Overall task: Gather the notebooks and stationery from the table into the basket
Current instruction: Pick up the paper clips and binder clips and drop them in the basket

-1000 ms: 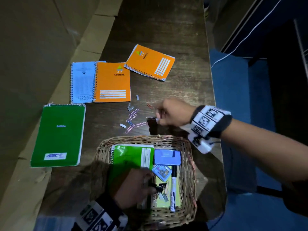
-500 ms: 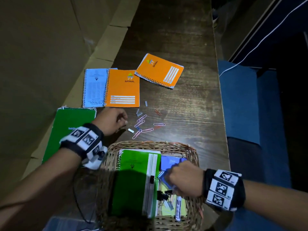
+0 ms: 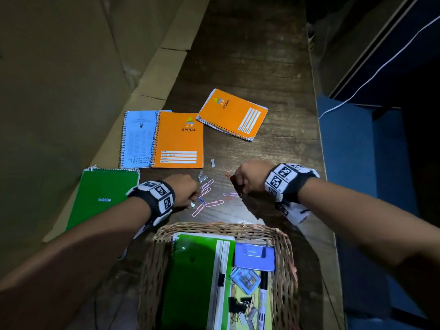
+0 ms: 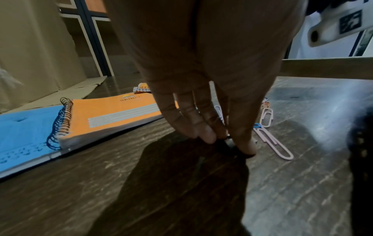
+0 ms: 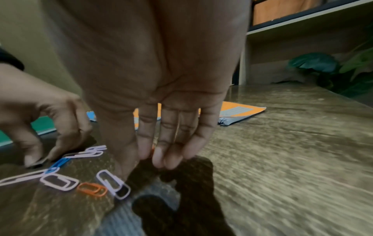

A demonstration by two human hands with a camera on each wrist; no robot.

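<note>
1. Both hands have left the wicker basket (near table edge) for the scattered clips.
2. Notebooks lie flat beyond them.
3. Left hand pinches a small staple strip.
4. Right hand pinches at an orange paper clip; its hold is unclear.

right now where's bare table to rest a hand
Bare wooden table lies right of the right hand, and beyond the tilted orange spiral notebook. Crowded: scattered paper clips between both hands, above the wicker basket; the left hand pinches something small there.
</note>
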